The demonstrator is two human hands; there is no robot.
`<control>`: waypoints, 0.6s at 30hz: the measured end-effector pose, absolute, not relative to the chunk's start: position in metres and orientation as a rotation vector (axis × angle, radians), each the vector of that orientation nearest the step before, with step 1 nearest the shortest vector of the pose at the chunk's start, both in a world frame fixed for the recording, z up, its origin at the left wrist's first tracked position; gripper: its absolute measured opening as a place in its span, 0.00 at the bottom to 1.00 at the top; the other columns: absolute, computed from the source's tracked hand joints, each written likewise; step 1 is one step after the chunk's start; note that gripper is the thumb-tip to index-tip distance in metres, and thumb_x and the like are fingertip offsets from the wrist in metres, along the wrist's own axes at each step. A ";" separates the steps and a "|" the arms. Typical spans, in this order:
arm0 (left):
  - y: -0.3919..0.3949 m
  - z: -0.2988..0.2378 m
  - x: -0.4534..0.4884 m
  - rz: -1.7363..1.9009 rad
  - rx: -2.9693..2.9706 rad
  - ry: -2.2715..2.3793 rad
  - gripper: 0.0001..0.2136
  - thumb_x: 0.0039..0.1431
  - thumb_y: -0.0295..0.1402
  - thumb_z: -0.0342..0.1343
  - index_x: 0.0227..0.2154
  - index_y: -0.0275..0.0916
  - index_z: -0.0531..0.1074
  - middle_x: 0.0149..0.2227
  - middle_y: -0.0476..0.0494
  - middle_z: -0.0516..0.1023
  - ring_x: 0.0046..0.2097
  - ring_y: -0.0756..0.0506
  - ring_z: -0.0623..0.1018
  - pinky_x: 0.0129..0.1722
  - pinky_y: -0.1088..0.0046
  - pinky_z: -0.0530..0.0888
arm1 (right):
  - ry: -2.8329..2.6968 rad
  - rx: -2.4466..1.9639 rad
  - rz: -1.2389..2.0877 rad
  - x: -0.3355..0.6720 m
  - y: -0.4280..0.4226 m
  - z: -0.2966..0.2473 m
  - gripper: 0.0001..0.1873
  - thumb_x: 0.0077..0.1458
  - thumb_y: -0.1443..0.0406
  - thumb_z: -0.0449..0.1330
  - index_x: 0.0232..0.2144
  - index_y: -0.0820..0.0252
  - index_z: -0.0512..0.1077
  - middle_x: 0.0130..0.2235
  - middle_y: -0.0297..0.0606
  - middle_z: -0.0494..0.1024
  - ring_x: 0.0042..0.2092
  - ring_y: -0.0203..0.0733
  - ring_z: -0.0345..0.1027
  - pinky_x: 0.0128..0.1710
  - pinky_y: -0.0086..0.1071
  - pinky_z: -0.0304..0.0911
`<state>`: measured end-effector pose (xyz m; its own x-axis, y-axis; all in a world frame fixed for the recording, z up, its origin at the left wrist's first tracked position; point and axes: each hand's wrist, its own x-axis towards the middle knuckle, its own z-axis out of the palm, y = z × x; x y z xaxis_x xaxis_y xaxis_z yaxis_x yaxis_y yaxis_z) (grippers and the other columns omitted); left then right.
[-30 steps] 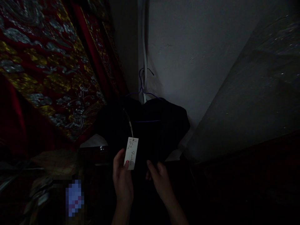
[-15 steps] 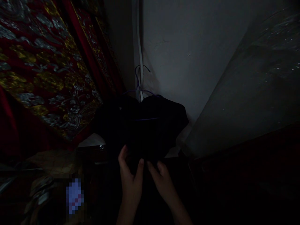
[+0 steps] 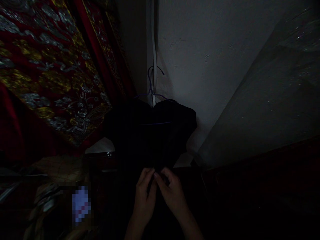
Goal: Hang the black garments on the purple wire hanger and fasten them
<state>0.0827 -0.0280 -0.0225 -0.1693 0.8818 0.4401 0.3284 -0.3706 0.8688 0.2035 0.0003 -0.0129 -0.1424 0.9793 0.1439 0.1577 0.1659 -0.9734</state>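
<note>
A black short-sleeved garment [image 3: 150,143] hangs on a thin purple hanger [image 3: 150,91], whose crossbar shows through the open neckline. My left hand [image 3: 146,188] pinches the front of the garment below the neckline, fingers bent against the thumb. Right beside it, my right hand [image 3: 172,188] has its thumb and fingers closed on the same front. The fingertips of both hands nearly meet at the middle. Darkness hides the fabric's details and any small thing between the fingers.
Red cloth with gold and silver embroidery [image 3: 57,73] hangs at left. A pale cable [image 3: 154,50] runs down the wall [image 3: 200,50] behind the hanger. Clear plastic sheeting [image 3: 270,100] covers the right side. Clutter and a blurred bluish item [image 3: 81,204] lie at lower left.
My left hand has moved right and its spread fingers have closed on the garment's front, beside my right hand. The right-hand fingers have drawn in too. The view has shifted slightly.
</note>
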 end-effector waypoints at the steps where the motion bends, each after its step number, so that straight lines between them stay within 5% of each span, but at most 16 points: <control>1: -0.029 -0.022 0.083 1.599 1.601 1.390 0.12 0.67 0.30 0.51 0.48 0.42 0.77 0.46 0.41 0.79 0.48 0.44 0.80 0.47 0.70 0.77 | -1.514 -1.134 1.108 0.204 0.001 -0.010 0.18 0.61 0.53 0.58 0.26 0.58 0.67 0.26 0.32 0.69 0.31 0.38 0.66 0.32 0.29 0.61; 7: -0.028 -0.025 0.090 1.757 1.535 1.467 0.03 0.62 0.28 0.58 0.36 0.41 0.77 0.33 0.49 0.77 0.36 0.49 0.78 0.38 0.76 0.75 | -1.458 -1.109 1.091 0.207 0.002 -0.002 0.15 0.58 0.53 0.62 0.31 0.58 0.68 0.30 0.34 0.73 0.33 0.40 0.70 0.33 0.30 0.64; 18: -0.024 -0.030 0.088 1.727 1.621 1.481 0.07 0.65 0.27 0.55 0.39 0.41 0.78 0.38 0.46 0.79 0.41 0.47 0.80 0.42 0.73 0.76 | -1.832 -1.127 1.155 0.222 0.027 0.013 0.14 0.61 0.55 0.58 0.29 0.59 0.70 0.27 0.33 0.72 0.30 0.38 0.67 0.31 0.30 0.58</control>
